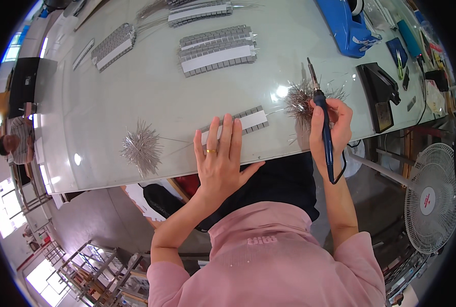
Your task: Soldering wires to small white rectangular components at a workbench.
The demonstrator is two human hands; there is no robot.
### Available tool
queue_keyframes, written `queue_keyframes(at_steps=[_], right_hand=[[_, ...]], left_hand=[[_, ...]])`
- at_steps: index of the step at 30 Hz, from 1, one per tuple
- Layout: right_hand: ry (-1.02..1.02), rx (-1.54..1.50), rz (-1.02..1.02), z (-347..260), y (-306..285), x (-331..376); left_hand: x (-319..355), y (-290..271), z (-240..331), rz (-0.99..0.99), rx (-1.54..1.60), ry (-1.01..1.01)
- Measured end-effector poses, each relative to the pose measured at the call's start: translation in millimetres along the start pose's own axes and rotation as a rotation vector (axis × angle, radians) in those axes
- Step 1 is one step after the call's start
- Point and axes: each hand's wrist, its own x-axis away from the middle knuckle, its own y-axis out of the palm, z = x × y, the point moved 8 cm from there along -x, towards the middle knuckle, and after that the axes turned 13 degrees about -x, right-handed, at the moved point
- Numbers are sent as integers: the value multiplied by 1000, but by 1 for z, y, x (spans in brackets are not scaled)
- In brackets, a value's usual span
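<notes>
Strip of small grey rectangular tiles with a white lengthwise band (pixel 253 121) lies near the front edge of the pale glossy counter (pixel 100 97), probably for easy reach. The left hand (pixel 220 161) is laid flat across it, fingers extended and gripping nothing, seemingly to stop it sliding. The right hand (pixel 335 128) curls around a dark-blue soldering iron (pixel 326 125), its tip pointing away from the body, presumably for safety; whether it also pinches a wire, I cannot tell. Beyond the strip's ends sit a spiky silver wire bundle (pixel 142 148) and a brownish-silver bundle (pixel 298 100), likely kept handy for each side.
</notes>
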Motion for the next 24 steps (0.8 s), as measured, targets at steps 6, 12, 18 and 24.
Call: queue_keyframes(at_steps=[6, 12, 18, 24], right_hand=[[28, 100, 81, 1, -9, -1], [-52, 27, 63, -3, -22, -4], [-13, -15, -355, -51, -28, 4], [7, 75, -542, -63, -11, 1]], left_hand=[[11, -1, 6, -2, -79, 61], [20, -3, -2, -27, -76, 37], [13, 0, -2, -59, -63, 77], [12, 1, -2, -26, -61, 90]])
